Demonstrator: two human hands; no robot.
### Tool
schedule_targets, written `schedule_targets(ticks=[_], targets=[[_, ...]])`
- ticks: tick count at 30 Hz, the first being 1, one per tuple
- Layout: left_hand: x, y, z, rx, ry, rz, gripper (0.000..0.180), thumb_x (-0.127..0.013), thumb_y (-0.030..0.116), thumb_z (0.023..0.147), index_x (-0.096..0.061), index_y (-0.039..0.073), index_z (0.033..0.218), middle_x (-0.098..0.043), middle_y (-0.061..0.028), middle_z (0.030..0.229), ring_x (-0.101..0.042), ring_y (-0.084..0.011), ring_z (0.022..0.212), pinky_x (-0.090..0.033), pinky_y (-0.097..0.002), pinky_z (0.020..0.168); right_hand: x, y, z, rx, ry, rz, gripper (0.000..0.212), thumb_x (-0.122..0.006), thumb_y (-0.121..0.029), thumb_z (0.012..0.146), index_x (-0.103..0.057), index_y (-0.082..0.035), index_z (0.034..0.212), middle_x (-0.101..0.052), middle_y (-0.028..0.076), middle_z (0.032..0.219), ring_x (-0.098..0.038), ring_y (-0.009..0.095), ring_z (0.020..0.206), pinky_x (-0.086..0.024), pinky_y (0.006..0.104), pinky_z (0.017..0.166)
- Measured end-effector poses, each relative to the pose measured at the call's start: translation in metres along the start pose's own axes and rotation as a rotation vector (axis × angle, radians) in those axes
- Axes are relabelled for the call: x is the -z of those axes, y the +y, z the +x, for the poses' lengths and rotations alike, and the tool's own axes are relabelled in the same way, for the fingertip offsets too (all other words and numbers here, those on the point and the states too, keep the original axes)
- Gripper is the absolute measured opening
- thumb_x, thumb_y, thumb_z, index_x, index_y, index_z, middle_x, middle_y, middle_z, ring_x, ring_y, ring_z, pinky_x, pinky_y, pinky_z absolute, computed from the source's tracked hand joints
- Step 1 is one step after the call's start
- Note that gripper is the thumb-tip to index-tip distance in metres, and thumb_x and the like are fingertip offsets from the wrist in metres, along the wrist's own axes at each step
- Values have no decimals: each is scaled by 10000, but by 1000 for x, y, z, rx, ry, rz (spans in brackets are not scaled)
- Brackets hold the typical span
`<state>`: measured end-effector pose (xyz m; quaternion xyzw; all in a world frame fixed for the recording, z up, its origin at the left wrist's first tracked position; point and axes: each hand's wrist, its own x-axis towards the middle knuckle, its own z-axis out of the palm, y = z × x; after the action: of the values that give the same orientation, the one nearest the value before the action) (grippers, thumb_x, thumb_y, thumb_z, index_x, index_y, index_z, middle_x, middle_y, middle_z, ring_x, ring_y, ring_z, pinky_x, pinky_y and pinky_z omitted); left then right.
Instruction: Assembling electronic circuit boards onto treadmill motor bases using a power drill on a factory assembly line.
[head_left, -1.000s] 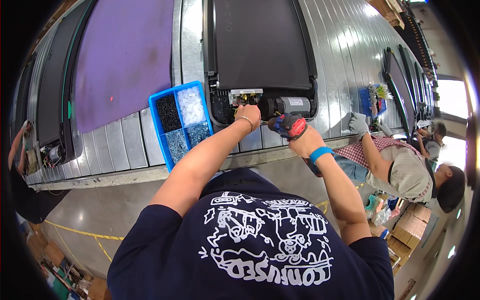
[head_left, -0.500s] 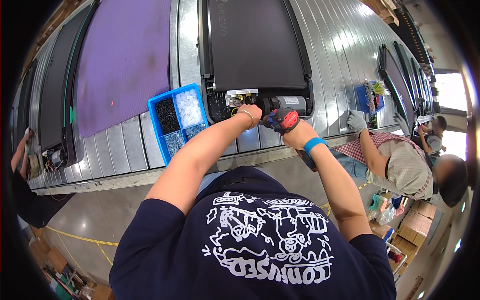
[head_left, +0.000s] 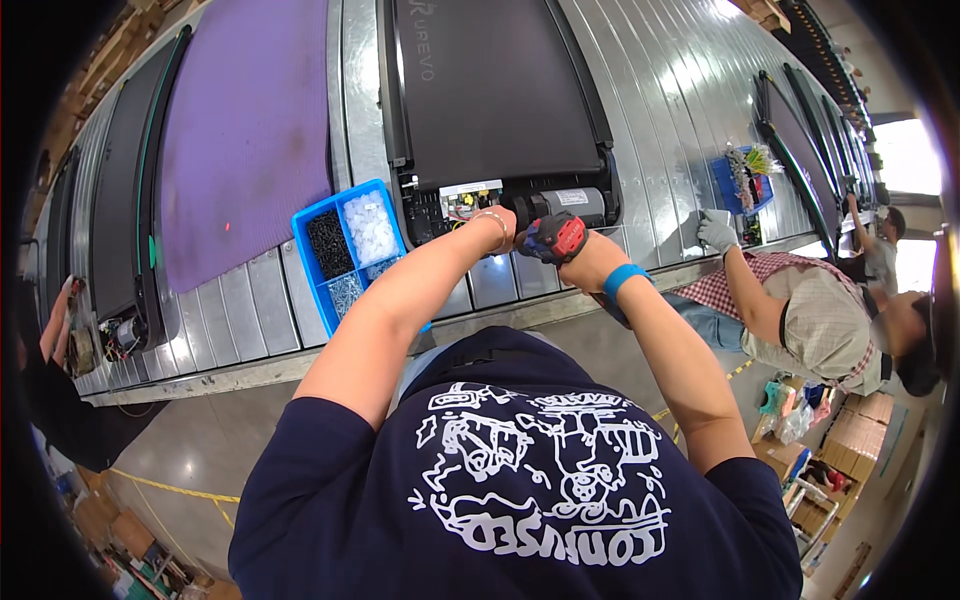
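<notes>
In front of me lies a black treadmill (head_left: 490,100) with its near end uncovered, showing a circuit board (head_left: 467,200) and a cylindrical motor (head_left: 575,204). My right hand (head_left: 590,266) grips a red and black cordless drill (head_left: 556,238), whose front end points left toward the treadmill's near edge. At that edge, just below the circuit board, my left hand (head_left: 494,230) has its fingers drawn together close to the drill's tip. Whatever they pinch is hidden, as is the drill bit. Left of the treadmill sits a blue divided box (head_left: 303,262) of black screws, white plastic pieces and silver screws.
A purple mat (head_left: 245,110) covers the metal slatted table (head_left: 258,310) at the left, with another treadmill (head_left: 125,190) beyond. To the right, a co-worker's gloved hand (head_left: 716,232) is near a blue bin (head_left: 741,182) of wires. Another person's arm (head_left: 55,322) reaches in at far left.
The view has shifted slightly, so the treadmill and blue box appear a little farther left. Both hands stay together at the treadmill's near edge, and the drill remains in my right hand.
</notes>
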<state>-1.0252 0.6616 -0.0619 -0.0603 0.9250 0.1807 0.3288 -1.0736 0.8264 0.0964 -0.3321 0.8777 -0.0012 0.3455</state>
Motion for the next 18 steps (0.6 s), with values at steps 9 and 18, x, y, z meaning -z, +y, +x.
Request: schedule_targets(ticks=[9,18], targets=[[20,19,-34,19,21,74,248,-629,172,740,-726,65,941,-686,-163,1033,-654,-310,1000,-516,-420,849,-5,38,-12,26,-16,245,274,-643,-172,638,-656,-24,868,-666,213,820,-643,383,810,-521,422,766],[-13,-10,-67,-133,496,-153,233,-583,46,746,-687,85,950,-630,-74,999,-601,-282,987,-429,-404,874,-82,88,-70,-98,134,633,307,-700,-180,665,-642,-32,928,-666,180,797,-650,350,774,-523,397,736]])
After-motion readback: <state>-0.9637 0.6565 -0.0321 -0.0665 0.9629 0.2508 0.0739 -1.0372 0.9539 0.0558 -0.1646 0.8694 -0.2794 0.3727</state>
